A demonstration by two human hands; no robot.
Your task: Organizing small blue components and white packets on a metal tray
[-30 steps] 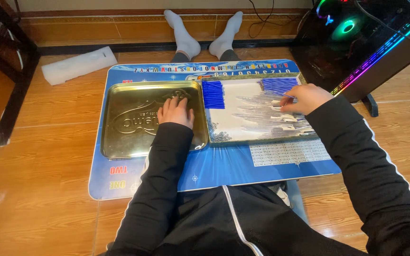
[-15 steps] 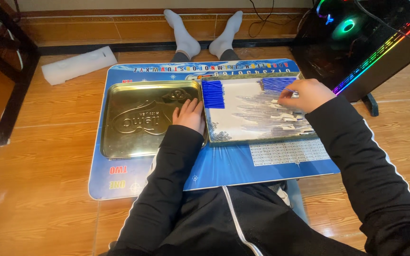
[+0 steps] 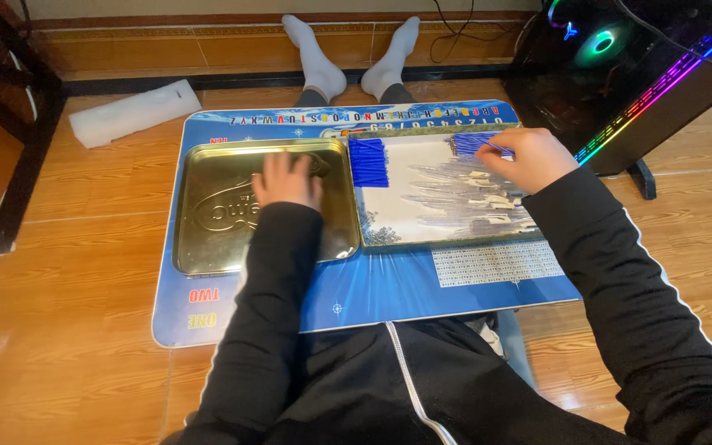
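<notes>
My left hand [image 3: 287, 180] lies flat, fingers apart, on the floor of a shallow gold metal tray [image 3: 208, 239]. To its right is a white tray [image 3: 409, 222] with a neat bundle of blue sticks [image 3: 368, 161] at its left end. Several small clear and white pieces [image 3: 488, 198] lie across its middle. My right hand [image 3: 531, 158] hovers over the tray's far right corner. It pinches a thin blue stick [image 3: 496, 148] at the edge of a second pile of blue sticks [image 3: 470, 143].
Both trays rest on a blue printed mat [image 3: 389, 288] on the wooden floor. Another person's feet in white socks [image 3: 323, 70] are just past the mat. A lit computer case [image 3: 620, 74] stands at right, with a white roll [image 3: 133, 111] and dark table legs [image 3: 18, 165] at left.
My left hand slid right to the seam between the trays, then back left onto the gold tray's floor. My right hand stayed by the far blue pile.
</notes>
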